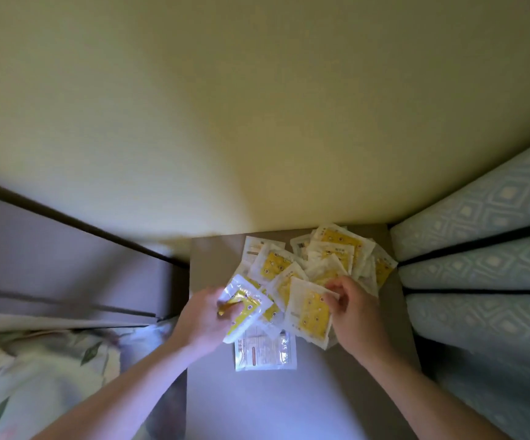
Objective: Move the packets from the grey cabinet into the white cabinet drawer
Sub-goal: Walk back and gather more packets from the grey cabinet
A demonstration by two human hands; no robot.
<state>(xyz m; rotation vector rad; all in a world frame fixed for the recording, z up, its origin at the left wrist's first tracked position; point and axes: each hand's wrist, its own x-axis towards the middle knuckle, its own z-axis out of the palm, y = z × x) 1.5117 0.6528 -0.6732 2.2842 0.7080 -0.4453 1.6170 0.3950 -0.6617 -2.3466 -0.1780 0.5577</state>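
Several yellow-and-white packets (317,258) lie heaped on the grey cabinet top (289,404) against the wall. My left hand (205,319) grips one packet (246,308) at the heap's left edge, fingers curled round it. My right hand (352,308) pinches the top corner of another packet (309,312) that stands tilted above the pile. One packet (265,350) lies face down, white side up, nearest to me. No white cabinet drawer shows in the view.
A cream wall (257,122) rises directly behind the cabinet. Blue patterned mattresses (486,258) are stacked close on the right. A bed with a grey headboard (51,255) and leaf-print bedding (51,376) sits on the left.
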